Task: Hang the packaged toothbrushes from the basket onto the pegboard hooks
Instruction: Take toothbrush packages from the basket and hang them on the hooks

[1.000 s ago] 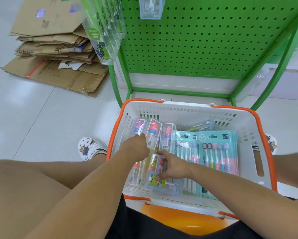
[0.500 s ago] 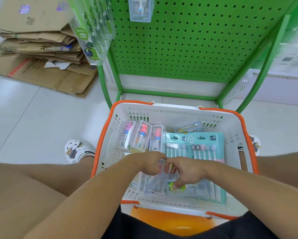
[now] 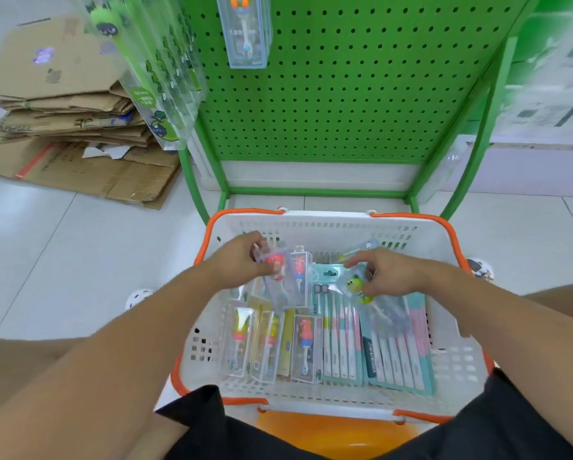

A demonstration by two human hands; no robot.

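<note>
Above the white slotted plastic basket [image 3: 344, 227], the left hand [image 3: 242, 257] gripped a clear rigid red-figured toothbrush pack [image 3: 278, 277] while the right hand [image 3: 391, 273] pinched a clear green-frog toothbrush pack [image 3: 361, 290].

Slotted plastic basket [image 3: 328, 227]; glossy clear toothbrush packs [image 3: 306, 346].

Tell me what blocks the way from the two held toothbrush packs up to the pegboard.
Nothing visible does. The left hand grips the red pack, the right hand the green-frog pack; open air above the basket leads to the pegboard.

Flattened cardboard boxes [image 3: 69, 127] on tiled floor [image 3: 89, 257]
</note>
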